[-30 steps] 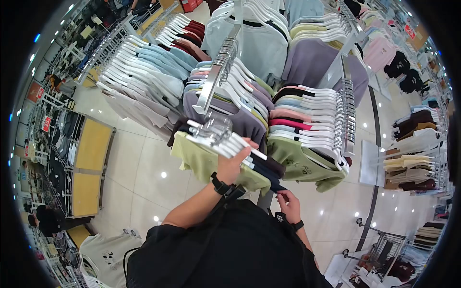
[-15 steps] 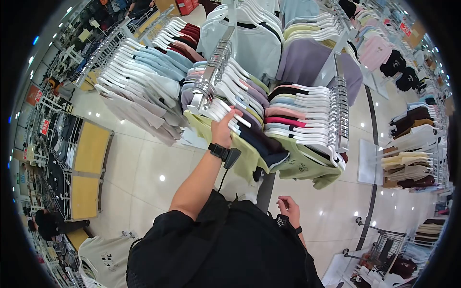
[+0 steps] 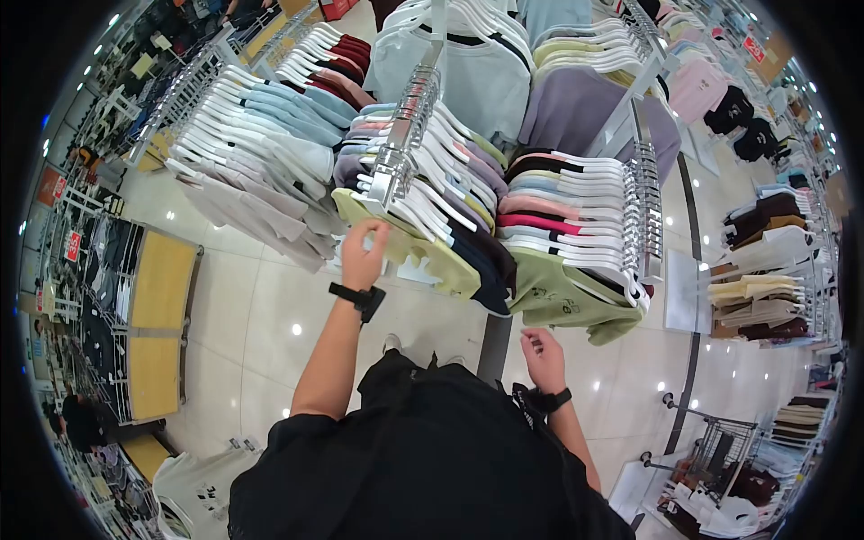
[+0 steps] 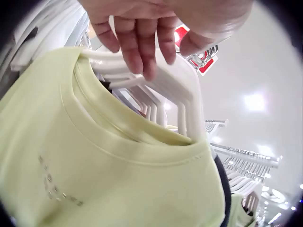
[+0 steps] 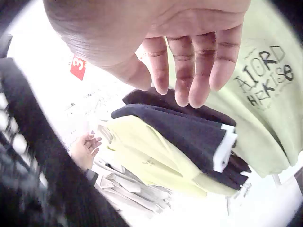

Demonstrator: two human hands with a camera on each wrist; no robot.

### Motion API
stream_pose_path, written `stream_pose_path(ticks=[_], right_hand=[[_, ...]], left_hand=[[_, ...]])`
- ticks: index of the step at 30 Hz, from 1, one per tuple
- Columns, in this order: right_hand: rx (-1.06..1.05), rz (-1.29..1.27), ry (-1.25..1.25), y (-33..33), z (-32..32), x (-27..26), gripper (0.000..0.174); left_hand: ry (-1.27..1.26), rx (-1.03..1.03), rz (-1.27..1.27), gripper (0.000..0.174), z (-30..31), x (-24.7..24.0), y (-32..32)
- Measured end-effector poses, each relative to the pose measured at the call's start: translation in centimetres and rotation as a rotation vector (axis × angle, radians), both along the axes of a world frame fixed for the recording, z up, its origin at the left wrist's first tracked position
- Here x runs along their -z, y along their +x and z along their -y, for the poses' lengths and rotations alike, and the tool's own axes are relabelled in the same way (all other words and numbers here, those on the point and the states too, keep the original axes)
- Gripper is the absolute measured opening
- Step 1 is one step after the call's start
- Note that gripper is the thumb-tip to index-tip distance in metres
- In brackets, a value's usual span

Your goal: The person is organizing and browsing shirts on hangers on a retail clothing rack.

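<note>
In front of the middle rail (image 3: 384, 184), my left hand (image 3: 364, 256) hovers with loosely bent fingers, holding nothing. A pale yellow-green shirt (image 3: 441, 268) hangs at that rail's front end, with a navy shirt (image 3: 486, 277) behind it. In the left wrist view, my fingertips overlap the white hanger (image 4: 182, 90) inside the neckline of the yellow-green shirt (image 4: 118, 170). Low on the right, my right hand (image 3: 545, 360) is relaxed and holds nothing. The right wrist view shows it in front of the navy shirt (image 5: 175, 135) and a green shirt with black lettering (image 5: 265, 75).
A right-hand rail (image 3: 643, 193) carries several shirts, a green one (image 3: 576, 301) foremost. To the left hang light grey shirts (image 3: 261, 211). Yellow-topped display shelves (image 3: 162, 288) stand farther left, and a wire cart (image 3: 720, 450) is at lower right. Tiled floor (image 3: 279, 306) shows between.
The left hand brought the bunch of hangers onto the middle rail, let go, and drew back left. The right hand released the dark garment it was pinching and stayed low on the right.
</note>
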State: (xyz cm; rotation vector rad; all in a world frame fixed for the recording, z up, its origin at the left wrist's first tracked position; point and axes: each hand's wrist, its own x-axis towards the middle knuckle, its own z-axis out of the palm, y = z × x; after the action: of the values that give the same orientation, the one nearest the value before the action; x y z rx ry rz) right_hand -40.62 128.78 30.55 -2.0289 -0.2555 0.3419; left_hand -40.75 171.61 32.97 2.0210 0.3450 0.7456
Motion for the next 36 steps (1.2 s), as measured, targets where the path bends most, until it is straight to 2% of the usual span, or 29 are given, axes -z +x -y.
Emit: stream_pose_path(ticks=[1, 2, 3, 5, 6, 9, 11, 17, 21, 22, 23, 25, 26, 30, 32, 33, 36], right_hand=[[-0.007, 0.033, 0.0, 1.0, -1.5, -1.3, 0.02], [-0.069, 0.162, -0.009, 2.1, -3.0, -2.3, 0.026], [-0.129, 0.291, -0.022, 3.3, -4.6, -3.4, 0.033], [-0.137, 0.511, -0.125, 4.6, -8.9, -5.7, 0.058], [-0.171, 0.55, -0.156, 5.5, -11.1, -5.9, 0.07], [-0.197, 0.628, -0.333, 5.8, -17.2, -3.7, 0.099], [-0.139, 0.561, -0.339, 5.5, -20.2, -2.3, 0.105], [-0.045, 0.574, -0.195, 7.0, -23.4, 1.1, 0.082], [0.129, 0.619, -0.281, 7.3, -24.3, 2.9, 0.077], [0.201, 0.631, -0.254, 6.5, -24.4, 3.0, 0.075], [0.275, 0.644, -0.228, 5.6, -24.2, 3.2, 0.073], [0.393, 0.53, -0.232, 3.3, -22.7, 5.3, 0.069], [0.456, 0.454, -0.253, 1.6, -21.5, 6.4, 0.065], [0.589, 0.086, -0.22, -6.6, -15.1, 10.3, 0.036], [0.638, -0.042, -0.193, -10.8, -12.8, 11.2, 0.028], [0.655, -0.073, -0.207, -12.7, -12.0, 10.7, 0.026], [0.789, -0.214, -0.106, -16.5, -9.9, 10.0, 0.026]], left_hand=[[0.102, -0.068, 0.094, 0.021, -1.0, -0.1, -0.3], [0.241, -0.091, 0.183, 0.033, -1.8, -0.9, -0.5], [0.234, -0.074, 0.182, 0.033, -2.4, -2.2, -0.4], [0.43, -0.034, 0.109, 0.054, -3.6, -4.2, 0.3], [0.425, 0.067, 0.02, 0.068, -4.9, -3.4, 0.9], [0.526, 0.153, -0.07, 0.071, -6.0, -0.1, 1.8], [0.461, 0.129, -0.088, 0.074, -6.0, -0.2, 1.6], [0.496, 0.142, -0.075, 0.068, -8.4, -1.0, -0.1], [0.472, 0.294, -0.018, 0.066, -10.6, -1.1, -1.0], [0.433, 0.303, 0.031, 0.054, -10.7, -1.1, -1.3], [0.435, 0.326, 0.036, 0.054, -11.3, -0.5, -1.8], [0.345, 0.409, 0.105, 0.037, -12.3, 1.0, -2.7], [0.371, 0.389, 0.132, 0.021, -11.8, -0.2, -3.1], [0.197, 0.551, 0.08, 0.016, -12.2, 3.2, -4.0], [0.078, 0.741, -0.241, 0.015, -11.0, 3.6, -3.8], [0.077, 0.76, -0.242, 0.015, -10.4, 4.5, -3.5], [0.143, 1.029, -0.552, 0.03, -8.1, 6.4, -2.5]])
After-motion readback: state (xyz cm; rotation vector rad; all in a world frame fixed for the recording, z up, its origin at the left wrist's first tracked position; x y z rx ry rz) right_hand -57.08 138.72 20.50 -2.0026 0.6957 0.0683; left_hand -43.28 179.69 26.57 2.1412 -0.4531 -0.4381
